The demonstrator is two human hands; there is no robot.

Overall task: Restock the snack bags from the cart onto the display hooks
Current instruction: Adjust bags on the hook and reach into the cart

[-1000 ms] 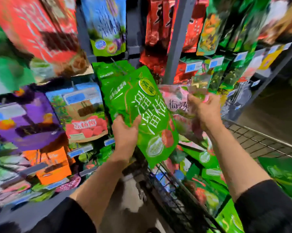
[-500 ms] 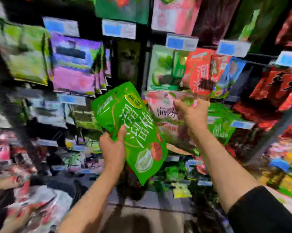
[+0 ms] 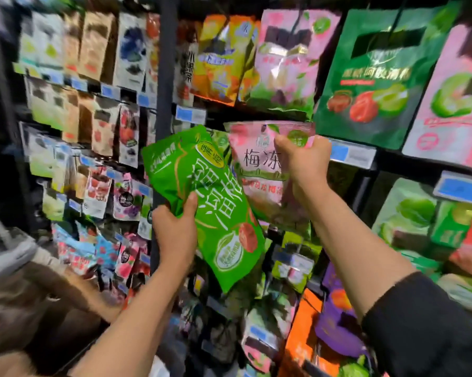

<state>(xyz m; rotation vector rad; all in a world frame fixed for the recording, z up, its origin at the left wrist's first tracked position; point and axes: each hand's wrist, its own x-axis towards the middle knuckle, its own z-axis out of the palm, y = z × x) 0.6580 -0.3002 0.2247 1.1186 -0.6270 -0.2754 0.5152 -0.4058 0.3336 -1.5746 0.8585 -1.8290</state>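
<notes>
1. Gripping the lower left edge of a bright green snack bag (image 3: 210, 202), the left hand (image 3: 176, 235) has its thumb laid across the glossy front and its fingers curled out of sight behind.
2. That bag is a smooth plastic pouch, plump and tilted, with large white characters and a red fruit printed low on its face; it hangs in the air in front of the dark upright post (image 3: 167, 77) of the rack, on no hook.
3. To the right of the green bag and partly behind it, the right hand (image 3: 303, 164) clasps the upper right part of a pink snack bag (image 3: 259, 164), crinkly at its top seal.
4. The pink bag's lower half is hidden by the green bag and the right forearm.
5. Above the pink bag hangs a dark green pouch (image 3: 376, 77) with a shiny foil sheen, and blue price tags (image 3: 350, 155) sit along the rails.
6. Left of the post, rows of small hanging packets (image 3: 101, 126) are blurred and their print cannot be read.
7. Low on the left edge, another person's forearm (image 3: 74, 292) reaches toward the rack; its hand is hidden.
</notes>
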